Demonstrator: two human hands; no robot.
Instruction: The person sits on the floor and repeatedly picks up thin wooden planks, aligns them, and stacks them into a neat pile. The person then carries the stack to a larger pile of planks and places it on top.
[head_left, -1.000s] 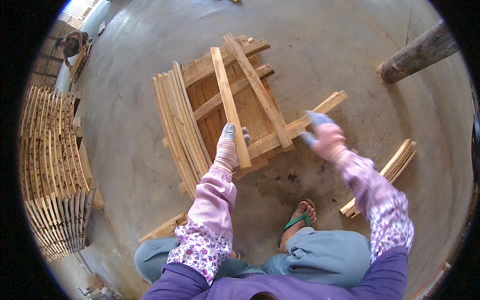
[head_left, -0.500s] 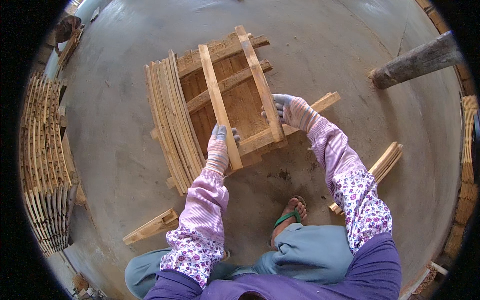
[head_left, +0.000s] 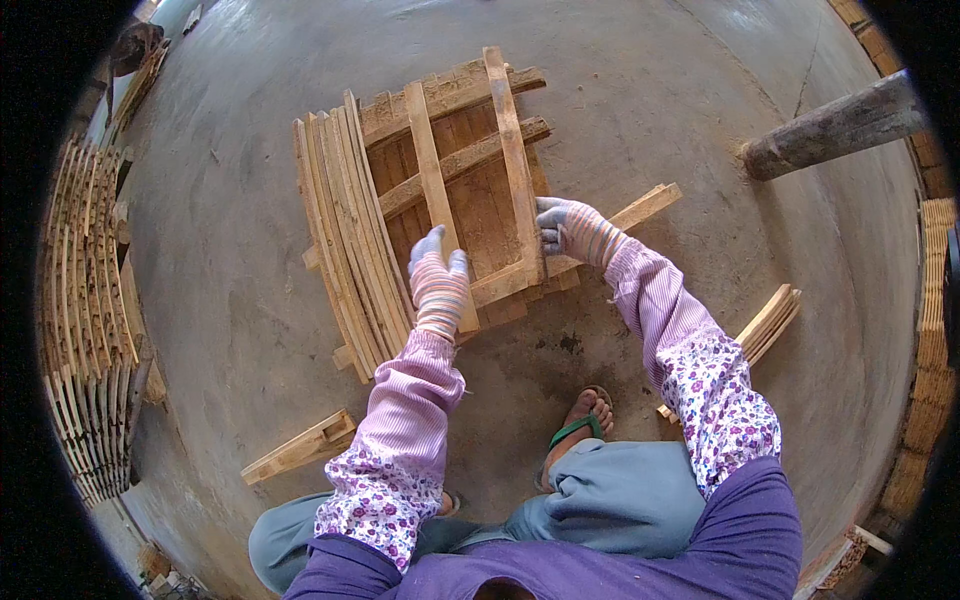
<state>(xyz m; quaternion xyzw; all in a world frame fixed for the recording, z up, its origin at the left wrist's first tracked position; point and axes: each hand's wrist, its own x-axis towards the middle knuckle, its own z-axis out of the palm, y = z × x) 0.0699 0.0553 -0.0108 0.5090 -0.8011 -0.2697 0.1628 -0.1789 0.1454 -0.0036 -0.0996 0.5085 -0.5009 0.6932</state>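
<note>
My left hand [head_left: 438, 290], in a striped glove with grey fingertips, is over the near end of a narrow wooden slat [head_left: 428, 165]. Its fingers are stretched out and the thumb stands apart. My right hand [head_left: 583, 232], gloved alike, has its fingertips against the right edge of a second slat [head_left: 511, 140]; they look spread, not wrapped round it. Both slats lie lengthwise across the crossbars [head_left: 470, 160] of a low wooden frame over brown boards [head_left: 480, 235]. Several long slats [head_left: 345, 240] lie close side by side along the frame's left side.
Short wood pieces lie on the concrete floor at the lower left [head_left: 300, 447] and right [head_left: 768, 325]. A round post [head_left: 830, 127] stands at right. Stacked slats [head_left: 90, 320] line the left side. My sandalled foot [head_left: 585, 425] is near the frame.
My left hand has let go of its slat and opened. My right hand has come off the underside of its slat to the edge. That slat's near end has shifted left.
</note>
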